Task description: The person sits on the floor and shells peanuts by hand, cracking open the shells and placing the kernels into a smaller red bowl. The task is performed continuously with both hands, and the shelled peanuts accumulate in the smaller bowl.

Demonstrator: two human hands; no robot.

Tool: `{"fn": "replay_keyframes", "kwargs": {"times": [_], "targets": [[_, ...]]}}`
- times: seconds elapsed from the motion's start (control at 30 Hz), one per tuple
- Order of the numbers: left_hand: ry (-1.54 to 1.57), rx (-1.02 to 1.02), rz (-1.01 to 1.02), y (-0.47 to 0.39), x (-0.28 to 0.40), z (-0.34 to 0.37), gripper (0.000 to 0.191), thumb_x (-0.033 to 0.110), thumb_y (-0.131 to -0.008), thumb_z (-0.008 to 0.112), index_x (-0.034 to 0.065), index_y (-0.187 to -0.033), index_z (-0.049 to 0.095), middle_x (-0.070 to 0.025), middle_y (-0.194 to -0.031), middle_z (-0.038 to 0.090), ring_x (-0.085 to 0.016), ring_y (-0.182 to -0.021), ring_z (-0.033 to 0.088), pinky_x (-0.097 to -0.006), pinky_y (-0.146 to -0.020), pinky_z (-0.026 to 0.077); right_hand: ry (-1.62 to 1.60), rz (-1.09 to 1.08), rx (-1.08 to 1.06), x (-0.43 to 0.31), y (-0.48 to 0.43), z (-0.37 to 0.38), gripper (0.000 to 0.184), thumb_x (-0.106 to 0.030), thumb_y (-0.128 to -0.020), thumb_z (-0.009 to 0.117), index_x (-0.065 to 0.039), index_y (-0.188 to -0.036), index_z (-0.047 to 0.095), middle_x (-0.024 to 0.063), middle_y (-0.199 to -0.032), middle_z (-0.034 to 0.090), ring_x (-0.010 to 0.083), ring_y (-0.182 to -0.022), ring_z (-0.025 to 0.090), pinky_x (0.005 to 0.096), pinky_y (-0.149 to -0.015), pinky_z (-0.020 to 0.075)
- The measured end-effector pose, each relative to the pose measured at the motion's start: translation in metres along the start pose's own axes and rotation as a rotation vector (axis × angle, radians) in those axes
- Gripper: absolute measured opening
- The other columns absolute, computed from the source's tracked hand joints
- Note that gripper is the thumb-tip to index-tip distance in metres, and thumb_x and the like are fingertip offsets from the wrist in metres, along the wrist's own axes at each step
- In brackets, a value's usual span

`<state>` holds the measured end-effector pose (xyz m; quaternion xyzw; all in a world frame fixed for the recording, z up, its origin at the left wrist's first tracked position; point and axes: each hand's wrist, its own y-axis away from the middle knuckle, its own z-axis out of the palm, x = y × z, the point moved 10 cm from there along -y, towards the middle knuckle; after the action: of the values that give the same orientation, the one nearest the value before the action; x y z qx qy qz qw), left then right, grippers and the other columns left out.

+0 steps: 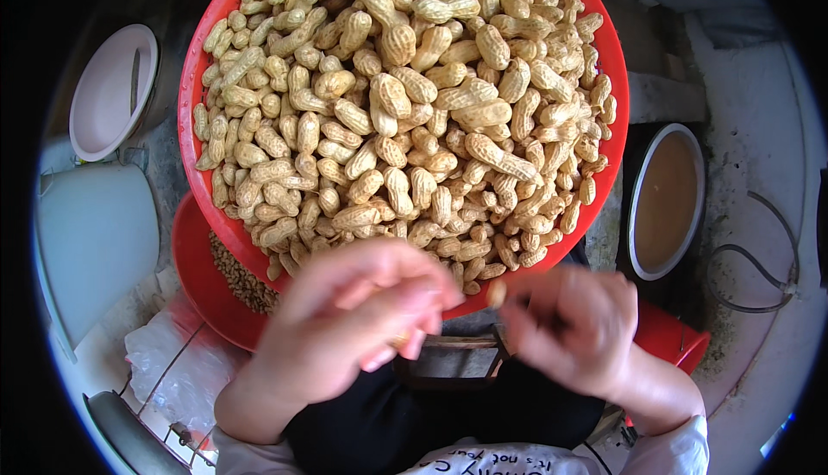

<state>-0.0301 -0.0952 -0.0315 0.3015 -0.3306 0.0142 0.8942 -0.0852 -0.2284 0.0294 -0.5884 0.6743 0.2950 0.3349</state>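
Observation:
Unshelled peanuts (414, 119) are heaped in a large red plastic basket (187, 132) in front of me. My left hand (356, 320) is over the basket's near rim, its fingers curled inward. A yellowish bit, which looks like a peanut (402, 338), shows between those fingers, partly hidden and blurred. Just to the right, my right hand (572, 326) is blurred by motion. A small tan peanut (496, 294) is at its thumb and fingertips. The two hands are apart.
A red basin (213, 307) with small tan pieces (242, 277) sits partly under the basket. A plastic bag (171, 365) lies at lower left. Tubs stand at left (107, 96) and right, the right one holding brown liquid (666, 203). A red bucket (695, 345) and hose (750, 307) are right.

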Motion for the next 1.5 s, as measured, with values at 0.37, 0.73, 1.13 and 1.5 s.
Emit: {"fn": "replay_keyframes", "kwargs": {"times": [0.37,0.73,1.13,1.5], "targets": [[0.459,0.122,0.138,0.001,0.001,-0.034,0.042,0.03,-0.107,0.043,0.0056,-0.075,0.055,-0.0011,-0.058,0.045,-0.014,-0.042,0.046,-0.0255,-0.038,0.034,0.573,-0.055,-0.042,0.016,-0.009,0.031,0.018,-0.01,-0.082,0.077,-0.001,-0.094,0.067,0.0084,-0.069,0.062,0.0235,-0.053,0.064,0.0354,-0.048,0.0522],[-0.265,0.233,0.01,0.001,0.006,-0.007,0.021,0.005,-0.089,0.074,-0.0014,-0.108,0.069,0.0052,-0.064,0.057,0.0,-0.057,0.045,-0.0186,-0.053,0.033,-1.106,0.857,-0.085,0.064,0.014,0.043,0.012,-0.005,-0.091,0.07,0.002,-0.101,0.068,-0.0017,-0.075,0.064,0.0013,-0.058,0.047,0.0171,-0.05,0.0329],[0.081,0.013,0.218,0.007,0.021,-0.029,0.04,0.027,-0.093,0.048,-0.0095,-0.098,0.063,-0.0134,-0.074,0.062,-0.013,-0.052,0.053,-0.0218,-0.042,0.035,0.084,0.197,-0.139,0.037,-0.014,0.039,0.021,-0.008,-0.087,0.061,0.008,-0.101,0.06,0.0205,-0.066,0.065,0.0355,-0.054,0.066,0.0441,-0.05,0.0548],[-0.501,0.455,0.394,0.023,0.047,-0.028,0.022,0.012,-0.079,0.078,-0.0031,-0.071,0.064,-0.002,-0.062,0.055,-0.007,-0.056,0.043,-0.0237,-0.052,0.028,0.464,-0.122,-0.171,0.006,-0.015,0.048,0.043,-0.008,-0.078,0.067,0.005,-0.118,0.065,0.0029,-0.068,0.055,0.0169,-0.051,0.059,0.0316,-0.043,0.0494]]}}
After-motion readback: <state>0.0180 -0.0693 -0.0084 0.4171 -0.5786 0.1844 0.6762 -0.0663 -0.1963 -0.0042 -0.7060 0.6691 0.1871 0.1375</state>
